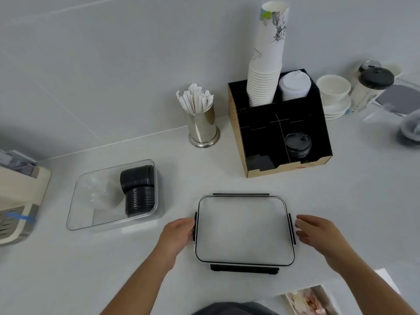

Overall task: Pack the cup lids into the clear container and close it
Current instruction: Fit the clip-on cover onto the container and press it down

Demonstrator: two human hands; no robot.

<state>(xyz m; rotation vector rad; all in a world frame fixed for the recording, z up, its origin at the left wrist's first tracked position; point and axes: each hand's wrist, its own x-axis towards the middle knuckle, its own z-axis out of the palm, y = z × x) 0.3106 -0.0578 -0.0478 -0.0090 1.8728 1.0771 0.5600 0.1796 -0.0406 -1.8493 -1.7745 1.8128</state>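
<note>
A clear container (86, 201) stands open on the white counter at the left, with two stacks of black cup lids (137, 192) lying inside against its right wall. The container's clear cover (244, 230), with black clips on all sides, lies flat on the counter in front of me. My left hand (179, 233) touches the cover's left clip with curled fingers. My right hand (316, 233) hovers just right of the right clip, fingers apart and holding nothing. A few more black lids (297, 144) sit in the black organizer's front right compartment.
The black organizer (261, 142) at the back holds a tall stack of paper cups (266, 64) and white lids (294, 85). A metal cup of wrapped straws (202, 123) stands left of it. White bowls and saucers (334, 94) sit at the right, a beige machine (20, 201) at the far left.
</note>
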